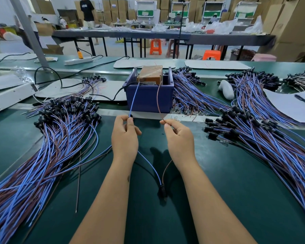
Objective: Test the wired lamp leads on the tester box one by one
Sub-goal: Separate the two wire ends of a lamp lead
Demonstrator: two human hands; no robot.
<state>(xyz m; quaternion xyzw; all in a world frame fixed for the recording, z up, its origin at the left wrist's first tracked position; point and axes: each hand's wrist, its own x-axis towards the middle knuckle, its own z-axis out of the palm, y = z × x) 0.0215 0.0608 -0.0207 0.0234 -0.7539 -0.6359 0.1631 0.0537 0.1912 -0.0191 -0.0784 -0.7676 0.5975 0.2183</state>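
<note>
Green conveyor belt (pixel 218 191), factory floor, stacked cardboard cartons (pixel 113 7) and long tables behind. Item: tester box, a blue plastic bin (pixel 149 97) holding an orange-brown unit (pixel 151 74), centre of the bench, just beyond my hands. Item: one lamp lead under test, blue wire (pixel 133 98) and brown wire (pixel 158 101) both running up to the top of the tester; its black socket (pixel 162 190) lies on the belt between my forearms. Left hand (pixel 125 136): fingers curled, thumb and forefinger pinching the blue wire. Right hand (pixel 179 136): fingers curled, pinching the brown wire. Item: heap of blue-and-brown leads with black sockets, left of me (pixel 48 147). Item: a similar heap to the right (pixel 271 138), more behind the tester. Item: white power strip (pixel 77 60), far left. Item: paper sheet with pen (pixel 296 104), far right.
</note>
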